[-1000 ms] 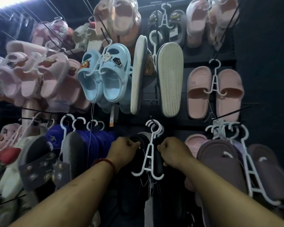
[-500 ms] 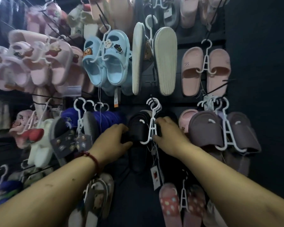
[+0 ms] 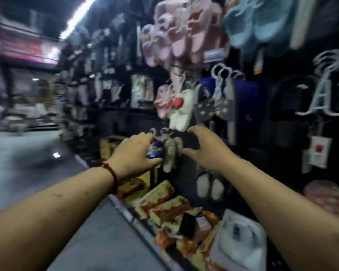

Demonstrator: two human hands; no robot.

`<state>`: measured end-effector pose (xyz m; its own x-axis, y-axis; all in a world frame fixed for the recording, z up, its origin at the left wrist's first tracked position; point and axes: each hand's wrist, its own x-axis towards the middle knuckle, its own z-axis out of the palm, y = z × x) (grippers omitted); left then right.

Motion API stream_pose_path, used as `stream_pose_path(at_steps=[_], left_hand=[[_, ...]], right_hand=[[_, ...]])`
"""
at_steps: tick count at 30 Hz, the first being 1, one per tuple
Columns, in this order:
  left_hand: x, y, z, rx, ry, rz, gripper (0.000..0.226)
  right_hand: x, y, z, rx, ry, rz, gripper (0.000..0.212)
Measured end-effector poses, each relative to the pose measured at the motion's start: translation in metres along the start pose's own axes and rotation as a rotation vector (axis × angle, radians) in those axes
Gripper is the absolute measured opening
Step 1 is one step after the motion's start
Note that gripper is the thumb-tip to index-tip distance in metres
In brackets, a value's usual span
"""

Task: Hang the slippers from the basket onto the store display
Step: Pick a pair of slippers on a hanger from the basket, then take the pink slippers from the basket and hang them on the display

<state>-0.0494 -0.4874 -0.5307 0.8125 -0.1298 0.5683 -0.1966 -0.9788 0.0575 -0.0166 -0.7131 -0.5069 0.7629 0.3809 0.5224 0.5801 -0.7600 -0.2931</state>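
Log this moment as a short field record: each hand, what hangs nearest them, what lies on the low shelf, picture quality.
left hand: reaches at a blue slipper; grip unclear in the blur
right hand: open, fingers spread, holds nothing
between hands: pale slippers, hanging
above them: cream slipper with red trim; pink slippers higher up
low shelf: yellow and orange packets
left wrist: red bracelet
picture: motion-blurred

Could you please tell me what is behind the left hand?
A blue-purple slipper peeks out past the left hand, beside a hanging beige pair. The hand covers most of it; any grip is hidden.
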Motion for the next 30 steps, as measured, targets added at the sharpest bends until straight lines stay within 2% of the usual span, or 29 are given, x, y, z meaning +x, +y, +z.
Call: stream_pose_path(at_steps=[8,16,23,30], left_hand=[[-0.208,-0.134,-0.014,0.174,-0.029,-0.445,0.064],[-0.404,-0.208,0.002,0.283,-0.247,-0.821,0.069],[-0.516,-0.244,0.029,0.269,-0.300,-1.035,0.062],[-0.586,-0.281,0.070,0.158,-0.370,-1.168,0.045]], right_hand=[[-0.015,-0.147,0.183,0.236,-0.256,-0.324,0.067],[-0.088,-0.276,0.340,0.384,-0.605,-0.471,0.072],[-0.157,-0.342,0.446,0.416,-0.801,-0.537,0.070],[-0.191,-0.362,0.523,0.403,-0.989,-0.457,0.074]])
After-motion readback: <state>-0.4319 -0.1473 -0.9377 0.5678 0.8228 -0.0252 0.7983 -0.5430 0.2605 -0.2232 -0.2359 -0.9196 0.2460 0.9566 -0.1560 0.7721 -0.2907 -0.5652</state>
